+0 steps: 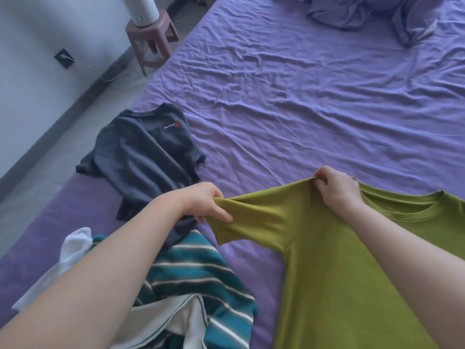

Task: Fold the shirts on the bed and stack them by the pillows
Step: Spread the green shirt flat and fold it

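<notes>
An olive-green shirt lies spread on the purple bed at the near right, its collar toward the right edge. My left hand pinches the end of its left sleeve. My right hand pinches the shoulder seam of that sleeve, so the sleeve is stretched taut between both hands. A dark grey shirt with a small red logo lies crumpled to the left. A teal striped shirt and a white garment are piled near me under my left arm.
Rumpled purple bedding or pillows lie at the far right end of the bed. A reddish stool carrying a white cylinder stands on the floor beside the bed's left edge. A wall runs along the left.
</notes>
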{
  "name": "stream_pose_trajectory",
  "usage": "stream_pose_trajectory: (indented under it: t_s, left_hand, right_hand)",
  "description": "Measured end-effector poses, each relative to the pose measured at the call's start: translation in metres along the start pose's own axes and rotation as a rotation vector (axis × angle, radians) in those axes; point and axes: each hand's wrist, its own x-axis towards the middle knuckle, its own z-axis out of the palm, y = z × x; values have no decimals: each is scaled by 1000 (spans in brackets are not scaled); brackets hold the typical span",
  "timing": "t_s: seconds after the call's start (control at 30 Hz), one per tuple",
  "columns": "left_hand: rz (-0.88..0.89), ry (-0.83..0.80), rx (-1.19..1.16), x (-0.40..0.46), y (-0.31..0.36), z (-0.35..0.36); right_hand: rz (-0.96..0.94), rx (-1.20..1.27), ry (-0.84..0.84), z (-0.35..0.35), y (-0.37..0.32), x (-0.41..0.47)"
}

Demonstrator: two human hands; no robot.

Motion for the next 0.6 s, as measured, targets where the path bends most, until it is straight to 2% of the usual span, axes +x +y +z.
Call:
stream_pose_trajectory:
  t_s: [0.07, 0.1, 0.2, 0.33, 0.43, 0.6]
  left_hand:
    - [-56, 52, -79, -2, -5, -1]
    - [-81, 99, -36, -2, -6, 0]
    - [-125, 253, 264, 5, -4, 20]
    - [-121, 569, 90, 11, 6, 55]
    - [-179, 583, 30, 15, 2, 67]
    - [-72, 537, 190, 23, 6, 65]
  right_hand:
    - [-8, -25, -5, 1, -3, -3]
    - [-20, -38, -4, 1, -4, -4]
    - [-125, -64, 64, 5, -8, -16]
    - [-295, -84, 134, 18, -7, -38]
    - [-340, -119, 76, 28, -6, -44]
    - [-448, -403, -73, 37, -8, -35]
